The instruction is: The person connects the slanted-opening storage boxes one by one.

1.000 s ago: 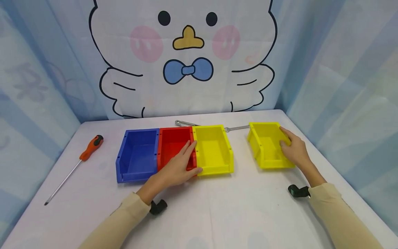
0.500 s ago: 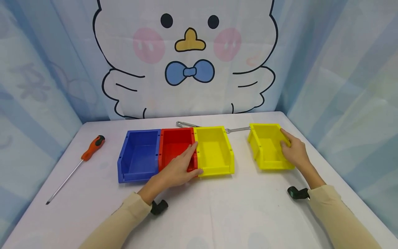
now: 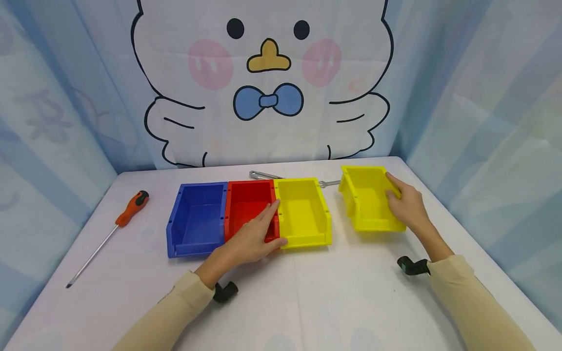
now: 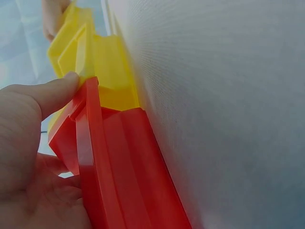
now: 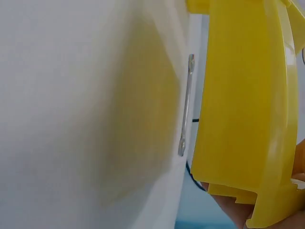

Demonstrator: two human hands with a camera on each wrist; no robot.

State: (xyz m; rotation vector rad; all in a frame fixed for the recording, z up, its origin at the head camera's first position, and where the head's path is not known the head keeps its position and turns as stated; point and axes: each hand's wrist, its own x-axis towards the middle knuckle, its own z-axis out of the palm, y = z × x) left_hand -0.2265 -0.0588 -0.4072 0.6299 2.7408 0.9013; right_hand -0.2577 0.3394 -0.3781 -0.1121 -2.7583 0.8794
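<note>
My right hand [image 3: 408, 204] grips the right side wall of a yellow storage bin [image 3: 373, 200], thumb inside it. This bin [image 5: 238, 95] hangs above the table, with its shadow below it in the right wrist view. A second yellow bin [image 3: 303, 212] stands in a row with a red bin [image 3: 246, 195] and a blue bin [image 3: 197, 219], side by side. Across the red bin lies my left hand [image 3: 250, 239], fingers straight, fingertips at the red-yellow seam. Its thumb [image 4: 59, 93] touches the front corner where those two bins meet.
An orange-and-black screwdriver [image 3: 131, 207] lies at the left of the table. Behind the row sits a metal tool [image 3: 263, 175], partly hidden. A wrench [image 5: 187, 105] lies at the back, partly covered by the held bin in the head view. Patterned curtains enclose the table.
My right hand has raised the right yellow bin off the table and moved it slightly left, toward the row. The left hand and the three bins in the row stay in place.
</note>
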